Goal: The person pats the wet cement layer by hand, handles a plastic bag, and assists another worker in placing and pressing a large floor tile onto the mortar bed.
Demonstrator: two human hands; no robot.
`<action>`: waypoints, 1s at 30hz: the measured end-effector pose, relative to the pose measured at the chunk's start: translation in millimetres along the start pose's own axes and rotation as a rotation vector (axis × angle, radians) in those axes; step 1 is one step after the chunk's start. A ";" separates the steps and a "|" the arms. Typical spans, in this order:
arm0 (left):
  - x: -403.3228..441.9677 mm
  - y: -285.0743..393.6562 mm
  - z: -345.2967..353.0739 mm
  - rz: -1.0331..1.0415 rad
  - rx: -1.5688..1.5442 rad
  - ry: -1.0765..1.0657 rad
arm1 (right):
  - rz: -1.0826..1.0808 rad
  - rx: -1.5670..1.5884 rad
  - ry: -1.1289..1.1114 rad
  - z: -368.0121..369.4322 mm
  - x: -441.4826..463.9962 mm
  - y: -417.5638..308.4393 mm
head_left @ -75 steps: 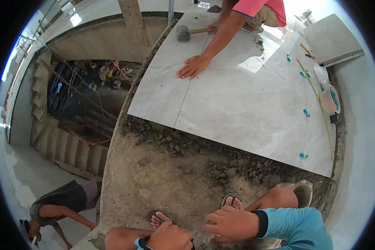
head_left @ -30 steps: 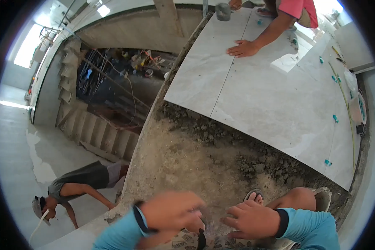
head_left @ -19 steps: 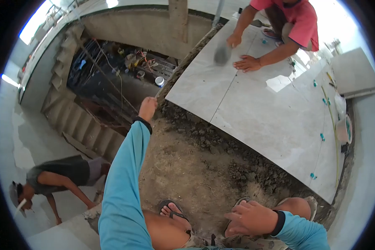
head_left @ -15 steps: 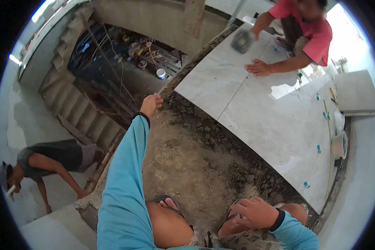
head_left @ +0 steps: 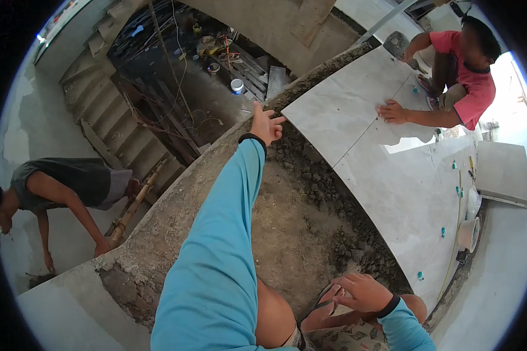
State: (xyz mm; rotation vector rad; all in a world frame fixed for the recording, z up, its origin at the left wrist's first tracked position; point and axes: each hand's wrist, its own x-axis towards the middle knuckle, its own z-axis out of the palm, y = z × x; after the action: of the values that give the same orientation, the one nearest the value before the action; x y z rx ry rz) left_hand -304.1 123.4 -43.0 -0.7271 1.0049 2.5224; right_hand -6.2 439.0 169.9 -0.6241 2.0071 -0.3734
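My left hand [head_left: 266, 124] reaches forward with its fingers spread, beside the near-left corner of the large pale floor tiles [head_left: 357, 193]. Nothing is in it, and whether a fingertip touches the tile corner I cannot tell. Crumbly dark mortar [head_left: 310, 187] lies below that hand, along the tiles' exposed edge. Over my sandalled foot [head_left: 322, 307], near my knee, hangs my right hand [head_left: 366, 292], its fingers apart and holding nothing.
A co-worker in a pink shirt [head_left: 477, 88] squats on the tiles with a flat grey tool [head_left: 397, 45]. Left, beyond the slab edge, another person [head_left: 64, 181] bends near bamboo poles [head_left: 137, 205] and concrete stairs [head_left: 108, 120]. Tile spacers [head_left: 443, 232] and a bucket [head_left: 468, 234] are at right.
My left hand has moved forward to the tile corner, its fingers going from curled to spread. My view has shifted. The co-worker's flat grey tool has moved away from the tile joint.
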 end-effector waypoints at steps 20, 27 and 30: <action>-19.4 -37.0 -43.9 0.403 1.801 0.203 | -0.050 -0.053 0.055 7.5 -18.8 8.9; 2.1 -56.2 -34.4 0.301 1.678 0.297 | -0.058 -0.039 0.067 6.5 -22.2 11.7; 9.1 -53.0 -30.1 0.283 1.601 0.224 | -0.062 -0.051 0.076 8.8 -22.6 15.3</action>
State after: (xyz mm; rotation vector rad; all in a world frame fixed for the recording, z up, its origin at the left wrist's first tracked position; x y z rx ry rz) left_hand -276.5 140.1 -95.5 -0.2891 2.6490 0.9983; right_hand 6.4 464.4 174.1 -0.7153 2.0784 -0.3891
